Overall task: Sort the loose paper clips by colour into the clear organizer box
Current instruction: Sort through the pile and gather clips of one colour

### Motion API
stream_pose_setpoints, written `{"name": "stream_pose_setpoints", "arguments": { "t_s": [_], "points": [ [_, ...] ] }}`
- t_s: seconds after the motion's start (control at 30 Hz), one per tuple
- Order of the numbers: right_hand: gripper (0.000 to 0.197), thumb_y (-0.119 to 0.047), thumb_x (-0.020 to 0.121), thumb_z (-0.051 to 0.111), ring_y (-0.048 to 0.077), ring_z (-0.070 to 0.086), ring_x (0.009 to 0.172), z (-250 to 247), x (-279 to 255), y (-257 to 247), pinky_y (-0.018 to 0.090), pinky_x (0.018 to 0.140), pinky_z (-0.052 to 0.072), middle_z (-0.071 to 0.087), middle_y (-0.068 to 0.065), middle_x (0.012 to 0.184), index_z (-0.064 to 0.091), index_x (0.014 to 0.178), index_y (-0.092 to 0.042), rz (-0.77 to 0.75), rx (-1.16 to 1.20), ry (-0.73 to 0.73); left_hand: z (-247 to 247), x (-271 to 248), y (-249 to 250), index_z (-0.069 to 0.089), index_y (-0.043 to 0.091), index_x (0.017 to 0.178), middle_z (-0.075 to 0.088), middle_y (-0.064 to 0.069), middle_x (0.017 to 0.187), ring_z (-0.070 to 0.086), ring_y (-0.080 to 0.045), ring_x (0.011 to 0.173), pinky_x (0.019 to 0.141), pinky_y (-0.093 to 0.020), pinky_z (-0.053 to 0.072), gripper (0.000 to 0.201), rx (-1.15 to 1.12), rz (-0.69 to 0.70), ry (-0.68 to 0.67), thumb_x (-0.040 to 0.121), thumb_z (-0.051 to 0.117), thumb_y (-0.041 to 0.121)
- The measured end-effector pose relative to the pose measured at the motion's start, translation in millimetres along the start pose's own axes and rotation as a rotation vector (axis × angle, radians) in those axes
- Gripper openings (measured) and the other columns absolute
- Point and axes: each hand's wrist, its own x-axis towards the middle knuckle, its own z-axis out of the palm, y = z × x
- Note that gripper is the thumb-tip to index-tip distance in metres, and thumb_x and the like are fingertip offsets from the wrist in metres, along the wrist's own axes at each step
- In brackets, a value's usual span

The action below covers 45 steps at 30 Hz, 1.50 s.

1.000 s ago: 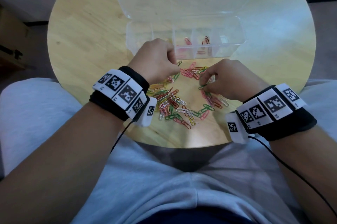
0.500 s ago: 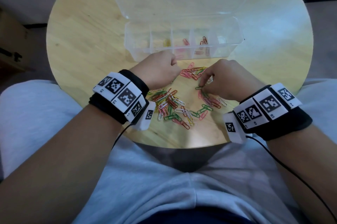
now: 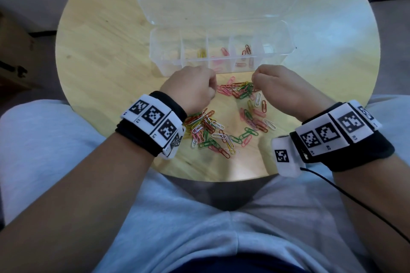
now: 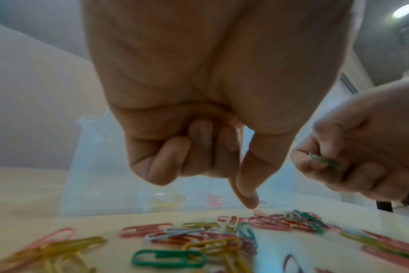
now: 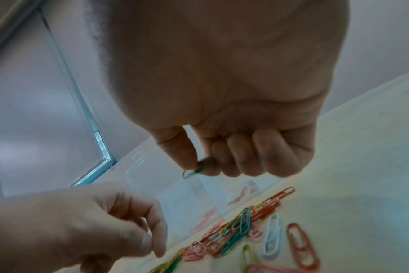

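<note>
On the round wooden table (image 3: pixel 106 50) I see my left hand (image 3: pixel 190 88) and right hand (image 3: pixel 281 88), both with curled fingers, above the loose paper clips (image 3: pixel 221 126) near the front edge, just before the open clear organizer box (image 3: pixel 221 59), which holds few clips.

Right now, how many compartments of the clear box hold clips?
3: yellow clips second from left, pink clips in the middle, red clips next right; glare may hide others.
</note>
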Motion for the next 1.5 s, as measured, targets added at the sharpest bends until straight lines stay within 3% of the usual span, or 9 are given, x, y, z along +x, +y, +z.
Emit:
{"name": "stream_pose_setpoints", "arguments": {
  "t_s": [0.13,0.37,0.6,0.8,1.0,1.17,1.3,1.4,1.5],
  "points": [
    [0.016,-0.016,0.094,0.039,0.017,0.035,0.062,1.2,-1.3,-1.5,0.032,0.056,0.027,0.041,0.001,0.072,0.05,0.083,-0.01,0.013,0.049,-0.06,5.2,-1.0,1.2,0.069,0.028,0.099,0.067,-0.003,0.106,0.06,-0.028,0.097,0.074,-0.032,0.043,0.016,0.095,-0.022,0.008,0.084,0.062,0.026],
    [0.014,-0.015,0.089,0.037,0.018,0.025,0.062,2.2,-0.2,-0.6,0.033,0.056,0.02,0.032,0.005,0.071,0.042,0.076,-0.016,0.04,0.168,-0.11,6.7,-4.9,6.2,0.069,0.029,0.085,0.066,0.003,0.092,0.058,-0.023,0.081,0.066,-0.03,0.041,0.008,0.124,-0.067,-0.012,0.078,0.068,0.025],
    [0.033,-0.019,0.09,0.04,0.017,0.019,0.052,1.6,0.1,-0.5,0.031,0.052,0.016,0.028,-0.001,0.056,0.029,0.06,-0.022,0.04,0.174,-0.11,4.1,-6.0,4.2,0.068,0.028,0.086,0.069,0.0,0.097,0.063,-0.028,0.09,0.069,-0.031,0.042,0.011,0.136,-0.109,0.006,0.081,0.072,0.037],
    [0.04,-0.04,0.098,0.049,0.017,0.032,0.053,7.2,2.0,4.5,0.027,0.048,0.025,0.041,0.008,0.067,0.042,0.066,-0.017,-0.019,0.111,-0.086,4.7,-5.9,3.3,0.07,0.024,0.086,0.068,-0.001,0.092,0.063,-0.028,0.086,0.069,-0.032,0.045,0.01,0.125,-0.085,-0.016,0.085,0.065,0.032],
    [0.029,-0.025,0.096,0.058,0.013,0.031,0.042,9.7,4.1,4.8,0.026,0.044,0.027,0.045,0.001,0.055,0.044,0.072,-0.016,-0.028,0.337,-0.092,-6.1,-5.8,3.4,0.038,0.011,0.064,0.046,-0.005,0.066,0.044,-0.024,0.064,0.056,-0.034,0.03,0.031,-0.246,-0.051,-0.131,0.09,0.037,0.03],
    [0.033,-0.028,0.096,0.058,0.014,0.034,0.044,9.6,5.4,3.0,0.025,0.045,0.029,0.048,0.001,0.057,0.047,0.067,-0.015,-0.027,0.382,-0.125,-6.4,-8.6,1.5,0.044,0.015,0.064,0.045,0.0,0.064,0.041,-0.01,0.052,0.05,-0.02,0.034,0.036,-0.342,-0.04,-0.266,0.1,0.037,0.014],
    [0.035,-0.032,0.097,0.055,0.014,0.036,0.048,9.0,3.6,2.3,0.026,0.046,0.03,0.047,-0.001,0.057,0.052,0.068,-0.012,-0.021,0.355,-0.142,-2.5,-14.0,4.3,0.035,0.01,0.063,0.041,-0.012,0.059,0.033,-0.007,0.039,0.041,-0.017,0.029,0.033,-0.375,0.023,-0.45,0.093,0.033,-0.001],
    [0.034,-0.03,0.098,0.054,0.015,0.039,0.049,5.5,3.4,3.0,0.027,0.047,0.031,0.05,0.0,0.059,0.059,0.07,-0.011,-0.005,0.34,-0.143,-0.1,-14.9,3.8,0.043,0.007,0.071,0.045,-0.014,0.062,0.035,-0.02,0.051,0.047,-0.027,0.027,0.022,-0.411,-0.018,-0.424,0.091,0.037,0.012],
    [0.031,-0.021,0.097,0.052,0.016,0.042,0.051,-11.1,5.1,4.8,0.026,0.046,0.033,0.053,0.004,0.062,0.06,0.07,-0.011,0.013,0.314,-0.122,0.4,-14.3,6.2,0.04,0.015,0.078,0.049,-0.008,0.063,0.037,-0.016,0.047,0.047,-0.028,0.027,0.016,-0.479,-0.05,-0.352,0.093,0.037,0.011]
  ]
}}
